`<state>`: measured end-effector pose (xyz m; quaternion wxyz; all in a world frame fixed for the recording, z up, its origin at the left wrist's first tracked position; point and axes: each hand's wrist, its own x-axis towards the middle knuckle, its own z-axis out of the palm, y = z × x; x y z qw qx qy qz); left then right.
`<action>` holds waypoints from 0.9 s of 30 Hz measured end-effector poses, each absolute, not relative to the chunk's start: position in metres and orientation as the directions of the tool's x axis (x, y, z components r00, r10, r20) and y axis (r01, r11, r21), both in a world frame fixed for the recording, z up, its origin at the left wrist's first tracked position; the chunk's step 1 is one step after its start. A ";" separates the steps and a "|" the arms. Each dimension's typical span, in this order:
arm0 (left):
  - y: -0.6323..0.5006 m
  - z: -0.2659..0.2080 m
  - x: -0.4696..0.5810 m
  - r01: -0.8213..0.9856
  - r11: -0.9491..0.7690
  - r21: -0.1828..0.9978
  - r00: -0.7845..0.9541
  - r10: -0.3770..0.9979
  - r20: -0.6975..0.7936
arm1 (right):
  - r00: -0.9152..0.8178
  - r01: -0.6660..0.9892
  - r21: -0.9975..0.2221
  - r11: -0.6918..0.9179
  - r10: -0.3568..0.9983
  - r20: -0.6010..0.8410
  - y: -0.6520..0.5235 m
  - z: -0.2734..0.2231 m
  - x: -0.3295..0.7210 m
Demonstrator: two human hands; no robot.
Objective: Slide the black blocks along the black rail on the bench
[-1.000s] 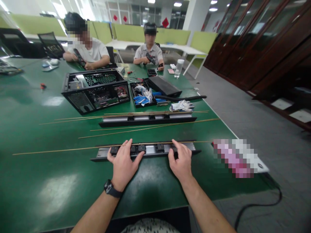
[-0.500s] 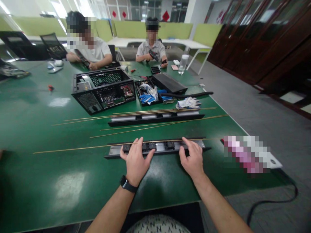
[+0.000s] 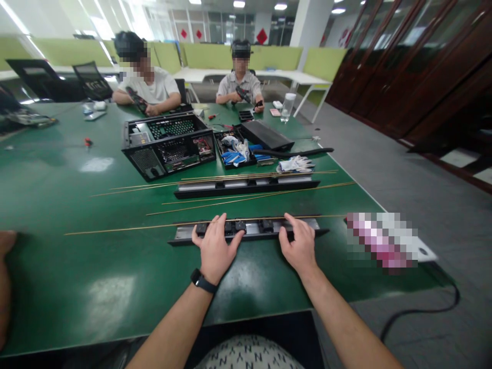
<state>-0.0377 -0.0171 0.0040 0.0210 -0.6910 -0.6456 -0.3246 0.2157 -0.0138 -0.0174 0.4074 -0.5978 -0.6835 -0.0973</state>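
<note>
A long black channel with a silvery inside (image 3: 252, 228) lies across the table before me, several black blocks (image 3: 267, 224) sitting in it. Along its far side runs a thin brass-coloured rod (image 3: 126, 228), its left end reaching well past the channel. My left hand (image 3: 216, 246), with a dark watch on the wrist, lies over the channel's left half, fingers stretched to the rod and thumb spread beside a block. Over the right part rests my right hand (image 3: 300, 243), index finger extended to the rod, thumb apart at the near edge. Whether either fingertip presses the rod, I cannot tell.
Behind it lie a second channel (image 3: 246, 191) and several loose rods (image 3: 249, 197). Farther back are a computer case (image 3: 172, 146), a tray with gloves (image 3: 236, 151) and another glove (image 3: 295, 164). Two people sit across the table; another person's arm (image 3: 4, 287) shows at left.
The view has shifted slightly. Both hands keep nearly the same places on the channel. More of another person's arm has come in at the left edge.
</note>
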 end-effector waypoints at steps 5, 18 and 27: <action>-0.018 0.004 -0.037 0.912 -0.152 0.381 -0.051 0.880 0.473 | 0.050 0.889 -0.364 0.279 0.730 0.682 -0.014 -0.017 0.215; -0.016 0.001 -0.038 0.916 -0.158 0.368 -0.035 0.884 0.467 | 0.042 0.879 -0.382 0.285 0.752 0.658 -0.015 -0.018 0.217; -0.014 0.008 -0.037 0.915 -0.138 0.380 -0.041 0.904 0.426 | 0.013 0.899 -0.334 0.283 0.745 0.667 -0.016 -0.017 0.217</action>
